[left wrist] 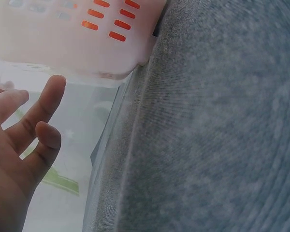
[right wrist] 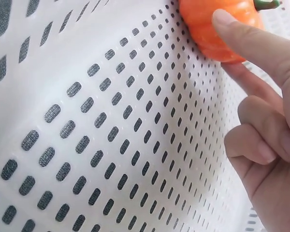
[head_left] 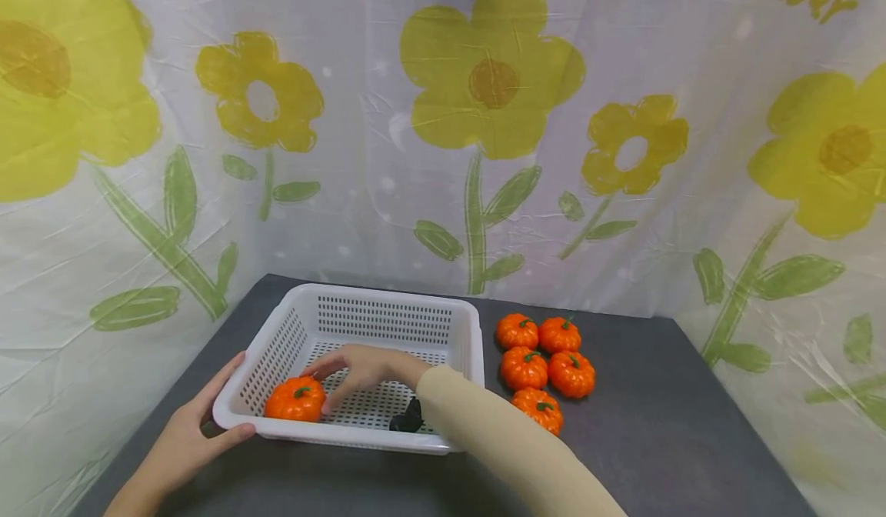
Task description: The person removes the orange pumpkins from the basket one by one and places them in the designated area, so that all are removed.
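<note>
A white perforated plastic basket [head_left: 388, 294] stands on the dark table. In its near left corner sits a small orange pumpkin [head_left: 294, 400] with a green stem. My right hand [head_left: 367, 367] reaches into the basket and pinches the pumpkin's right side between thumb and index finger. The right wrist view has the thumb across the pumpkin [right wrist: 208, 29], the index finger beneath it and the other fingers curled in. My left hand [head_left: 183, 432] touches the basket's near left corner, thumb and fingers spread. In the left wrist view its fingers [left wrist: 43, 106] are extended near the basket's outer wall.
A small black object [head_left: 407, 417] lies in the basket's near right part, partly hidden by the right sleeve [head_left: 498, 432]. Several orange pumpkins [head_left: 524, 368] stand on the table [head_left: 644, 425] right of the basket. A flower-printed curtain [head_left: 367, 117] encloses the back and sides.
</note>
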`<state>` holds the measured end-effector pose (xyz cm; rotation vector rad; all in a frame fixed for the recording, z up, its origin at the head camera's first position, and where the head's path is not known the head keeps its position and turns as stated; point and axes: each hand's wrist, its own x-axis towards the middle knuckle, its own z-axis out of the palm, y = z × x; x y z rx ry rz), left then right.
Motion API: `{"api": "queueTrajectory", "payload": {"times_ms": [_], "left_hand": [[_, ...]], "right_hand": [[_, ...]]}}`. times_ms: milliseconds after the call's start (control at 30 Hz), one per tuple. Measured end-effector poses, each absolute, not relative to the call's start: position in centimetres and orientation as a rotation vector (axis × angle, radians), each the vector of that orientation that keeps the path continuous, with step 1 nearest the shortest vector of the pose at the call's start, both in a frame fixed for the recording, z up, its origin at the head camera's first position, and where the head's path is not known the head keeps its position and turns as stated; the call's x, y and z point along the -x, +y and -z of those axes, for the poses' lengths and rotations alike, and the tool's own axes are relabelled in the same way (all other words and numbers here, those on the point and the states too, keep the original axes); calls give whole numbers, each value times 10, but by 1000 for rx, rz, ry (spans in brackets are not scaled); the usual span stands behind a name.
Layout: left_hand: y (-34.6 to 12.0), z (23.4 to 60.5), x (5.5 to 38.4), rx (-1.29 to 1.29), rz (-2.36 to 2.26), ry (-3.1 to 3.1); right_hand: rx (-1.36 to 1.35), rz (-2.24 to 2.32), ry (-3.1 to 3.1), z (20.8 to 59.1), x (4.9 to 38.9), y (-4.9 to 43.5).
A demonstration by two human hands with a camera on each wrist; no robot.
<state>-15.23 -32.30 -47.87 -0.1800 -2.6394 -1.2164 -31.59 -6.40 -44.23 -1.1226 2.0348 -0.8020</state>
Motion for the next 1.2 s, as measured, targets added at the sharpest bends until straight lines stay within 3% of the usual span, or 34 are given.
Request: {"api": "queueTrajectory", "payload": {"times_ms": [767, 1200], "left_hand": [[-324, 478, 152, 177, 1226, -2653], [-326, 485, 155, 212, 1233, -2585]], "right_hand": [[1146, 897, 2060, 432, 316, -58], [1092, 1027, 2147, 400, 320, -40]]}}
